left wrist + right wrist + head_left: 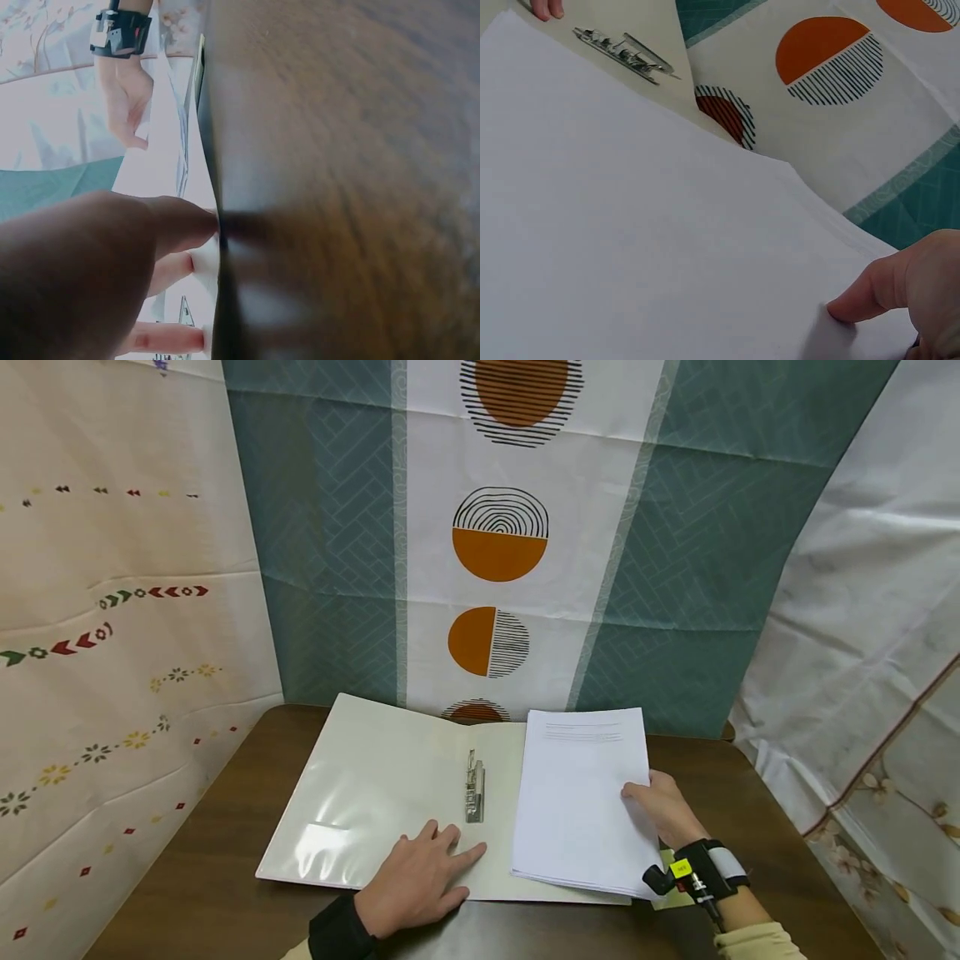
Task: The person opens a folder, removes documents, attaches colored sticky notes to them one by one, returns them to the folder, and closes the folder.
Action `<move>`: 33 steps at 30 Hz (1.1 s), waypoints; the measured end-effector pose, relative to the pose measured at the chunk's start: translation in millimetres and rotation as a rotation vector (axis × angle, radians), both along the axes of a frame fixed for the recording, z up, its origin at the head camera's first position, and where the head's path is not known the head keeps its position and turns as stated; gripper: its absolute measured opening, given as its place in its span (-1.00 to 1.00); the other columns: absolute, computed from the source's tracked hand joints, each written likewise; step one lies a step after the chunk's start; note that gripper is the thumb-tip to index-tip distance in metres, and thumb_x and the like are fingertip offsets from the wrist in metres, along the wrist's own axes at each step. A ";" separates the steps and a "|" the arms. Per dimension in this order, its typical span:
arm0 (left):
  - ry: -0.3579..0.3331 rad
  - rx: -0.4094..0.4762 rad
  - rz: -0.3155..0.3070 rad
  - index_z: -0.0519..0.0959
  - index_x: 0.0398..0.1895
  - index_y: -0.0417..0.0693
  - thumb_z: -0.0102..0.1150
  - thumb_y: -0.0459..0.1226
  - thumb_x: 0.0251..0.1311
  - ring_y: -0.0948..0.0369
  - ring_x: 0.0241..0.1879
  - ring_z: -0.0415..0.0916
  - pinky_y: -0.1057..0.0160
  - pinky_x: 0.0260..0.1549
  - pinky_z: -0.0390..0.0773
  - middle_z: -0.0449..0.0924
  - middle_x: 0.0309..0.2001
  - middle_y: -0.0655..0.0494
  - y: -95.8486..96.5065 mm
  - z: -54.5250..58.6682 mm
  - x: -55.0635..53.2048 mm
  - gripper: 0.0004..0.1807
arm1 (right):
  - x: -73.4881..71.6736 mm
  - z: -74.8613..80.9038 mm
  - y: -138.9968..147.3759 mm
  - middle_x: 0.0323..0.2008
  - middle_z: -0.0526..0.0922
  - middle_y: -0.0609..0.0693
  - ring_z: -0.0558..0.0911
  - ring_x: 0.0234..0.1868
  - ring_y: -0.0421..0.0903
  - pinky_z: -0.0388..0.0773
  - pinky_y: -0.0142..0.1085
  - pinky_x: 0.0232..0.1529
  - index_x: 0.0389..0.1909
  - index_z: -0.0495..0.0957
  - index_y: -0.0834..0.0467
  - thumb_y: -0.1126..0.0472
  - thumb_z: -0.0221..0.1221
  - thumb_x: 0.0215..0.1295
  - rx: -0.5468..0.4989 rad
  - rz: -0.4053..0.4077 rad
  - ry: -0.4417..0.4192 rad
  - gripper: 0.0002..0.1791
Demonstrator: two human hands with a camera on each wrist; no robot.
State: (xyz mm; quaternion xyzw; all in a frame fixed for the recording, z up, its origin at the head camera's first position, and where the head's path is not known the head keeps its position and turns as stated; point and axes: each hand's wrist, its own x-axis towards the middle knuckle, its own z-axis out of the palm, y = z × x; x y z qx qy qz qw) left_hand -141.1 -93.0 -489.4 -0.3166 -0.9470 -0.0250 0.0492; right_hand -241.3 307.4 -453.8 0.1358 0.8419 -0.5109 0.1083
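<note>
A white file folder (390,777) lies spread flat on the table, a metal clip mechanism (475,789) standing along its inner right part. My left hand (417,881) rests on the folder near its front edge, below the clip, with fingers spread. In the left wrist view, the thumb and fingertips of the left hand (176,225) touch the folder along its edge. My right hand (663,810) grips a stack of white paper (581,810) by its right edge, thumb on top and the other fingers hidden beneath. The stack overlaps the right part of the folder.
A pale yellow-green sheet (675,897) shows under the stack's lower right corner. Brown wooden table (187,893) surrounds the folder. A patterned cloth (330,527) hangs behind the table's back edge, with light curtains (847,652) at both sides.
</note>
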 end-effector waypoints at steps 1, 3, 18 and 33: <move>-0.007 -0.001 0.001 0.61 0.54 0.49 0.37 0.13 0.46 0.13 -0.05 0.43 0.18 -0.47 0.42 0.67 0.13 0.13 0.5 0.1 -0.2 -0.40 | 1.1 0.5 2.9 0.73 0.05 0.55 0.19 0.62 0.45 0.01 0.49 0.73 0.75 -0.05 0.50 0.22 0.04 0.65 -0.007 -0.005 -0.001 -0.16; -0.017 -0.002 0.003 0.61 0.54 0.49 0.37 0.13 0.46 0.13 -0.05 0.43 0.18 -0.46 0.44 0.66 0.14 0.12 1.5 0.2 -0.3 -0.40 | 3.4 0.8 7.6 0.72 0.05 0.55 0.20 0.60 0.45 0.02 0.49 0.72 0.75 -0.05 0.50 0.21 0.04 0.66 -0.014 -0.016 -0.003 -0.16; -0.046 0.067 0.011 0.63 0.53 0.52 0.39 0.08 0.43 0.12 0.01 0.41 0.24 -0.45 0.28 0.63 0.18 0.12 -7.5 -2.5 -2.5 -0.41 | 8.8 7.0 5.2 0.68 0.14 0.53 0.26 0.53 0.42 0.11 0.45 0.67 0.76 -0.03 0.47 0.21 0.03 0.69 -0.019 -0.025 0.006 -0.18; -0.083 0.085 0.025 0.66 0.50 0.44 0.42 0.07 0.41 0.06 0.00 0.54 0.17 -0.49 0.51 0.70 0.22 0.01 -49.3 0.6 -17.1 -0.41 | 10.8 6.7 -2.1 0.70 0.17 0.48 0.27 0.52 0.39 0.08 0.44 0.69 0.77 0.01 0.43 0.20 0.03 0.69 -0.039 -0.005 0.016 -0.19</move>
